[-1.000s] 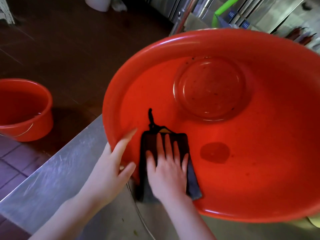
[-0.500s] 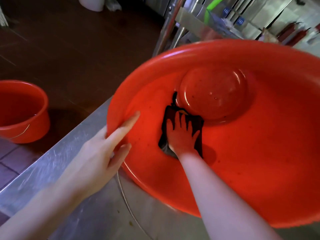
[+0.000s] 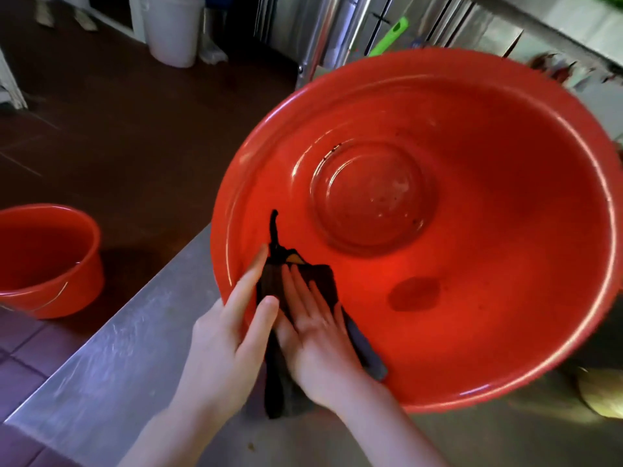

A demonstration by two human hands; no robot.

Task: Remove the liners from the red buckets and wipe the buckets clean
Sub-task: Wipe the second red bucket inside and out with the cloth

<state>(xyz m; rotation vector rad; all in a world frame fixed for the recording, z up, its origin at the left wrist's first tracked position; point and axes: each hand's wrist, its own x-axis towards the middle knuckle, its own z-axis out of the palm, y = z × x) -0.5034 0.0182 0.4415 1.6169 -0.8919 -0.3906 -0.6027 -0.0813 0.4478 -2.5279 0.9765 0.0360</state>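
A big red bucket (image 3: 499,170) lies tilted toward me on a steel counter, its round bottom facing the camera. My left hand (image 3: 226,338) grips its near rim, thumb inside. My right hand (image 3: 317,332) presses a dark cloth (image 3: 323,281) flat against the inner wall by that rim; the cloth hangs down over the edge. A small dark wet patch (image 3: 414,293) shows on the wall to the right. No liner is visible in this bucket.
A second, smaller red bucket (image 3: 43,264) with a wire handle stands on the dark tiled floor at left. A white bin (image 3: 172,28) is at the back. Steel legs and shelving rise behind the bucket. A yellowish object (image 3: 603,392) sits at right.
My right hand pushed the cloth up toward the bucket's bottom, then drew it back to the near rim. The left hand stayed on the rim. The camera view shifted.
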